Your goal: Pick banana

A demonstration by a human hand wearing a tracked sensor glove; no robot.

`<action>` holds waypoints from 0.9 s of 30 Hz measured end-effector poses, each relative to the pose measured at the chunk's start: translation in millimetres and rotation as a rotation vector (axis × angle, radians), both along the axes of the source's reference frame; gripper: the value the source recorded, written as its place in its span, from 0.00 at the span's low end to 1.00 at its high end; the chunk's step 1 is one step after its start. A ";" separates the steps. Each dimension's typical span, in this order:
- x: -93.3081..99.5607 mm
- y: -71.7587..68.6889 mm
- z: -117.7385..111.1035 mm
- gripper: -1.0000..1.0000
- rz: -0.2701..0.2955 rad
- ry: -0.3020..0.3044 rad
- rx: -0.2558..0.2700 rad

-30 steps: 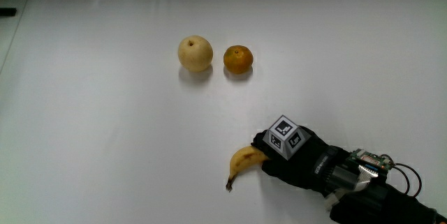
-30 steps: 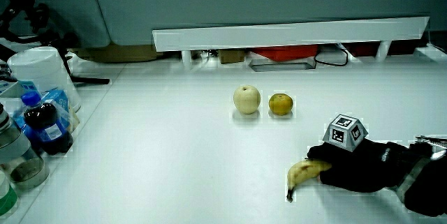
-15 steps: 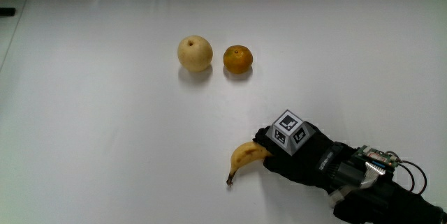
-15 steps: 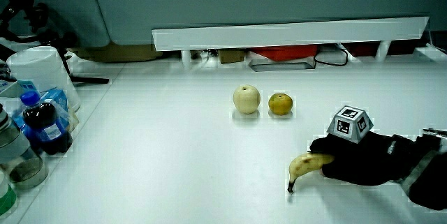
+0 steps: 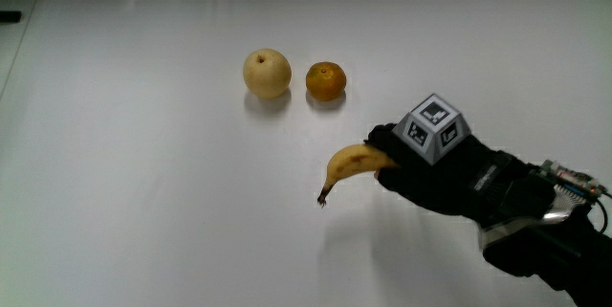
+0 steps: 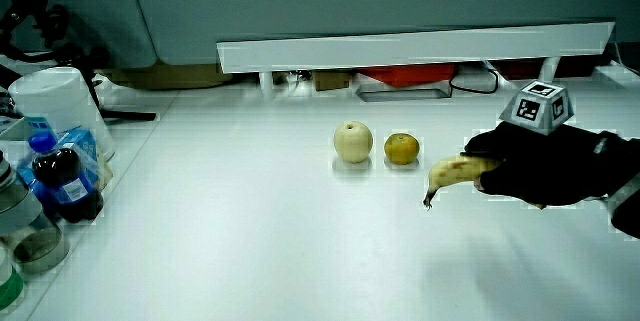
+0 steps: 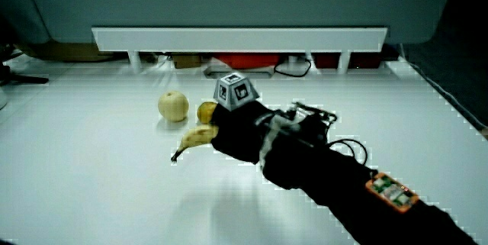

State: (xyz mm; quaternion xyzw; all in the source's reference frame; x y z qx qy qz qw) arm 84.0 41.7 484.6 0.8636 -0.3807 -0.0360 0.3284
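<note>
Above the white table point(image 5: 143, 202), nearer to me than the pear point(image 5: 267, 72) and orange point(image 5: 326, 80), I see my gloved hand point(image 5: 435, 168) grasping the banana point(image 5: 352, 164), lifted clear of the surface.

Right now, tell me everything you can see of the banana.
The banana is yellow with brown marks, curved, and looks ripe. The hand grips one end; the dark tip at the free end points down and away from the hand. In a side view it is lifted clear of the table, with only the glove touching it. It hangs nearer the person than the orange.
</note>
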 end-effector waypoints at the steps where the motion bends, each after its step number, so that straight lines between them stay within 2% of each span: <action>1: 0.0 -0.3 -0.8 1.00 0.004 -0.004 0.003; 7: -0.2 -2.1 -0.9 1.00 0.006 -0.012 0.009; 8: -0.4 -2.4 -2.2 1.00 0.003 -0.010 0.023; 13: 1.2 -4.2 -4.2 1.00 0.011 -0.029 0.006; 16: 2.1 -5.8 -8.6 1.00 0.010 -0.029 0.026; 18: 3.8 -7.2 -7.9 1.00 0.014 -0.032 0.017; 24: 8.9 -18.3 -20.6 1.00 0.039 -0.056 0.037; 25: 10.7 -21.8 -23.1 1.00 0.048 -0.070 0.018; 27: 13.9 -30.3 -31.0 1.00 0.058 -0.077 0.018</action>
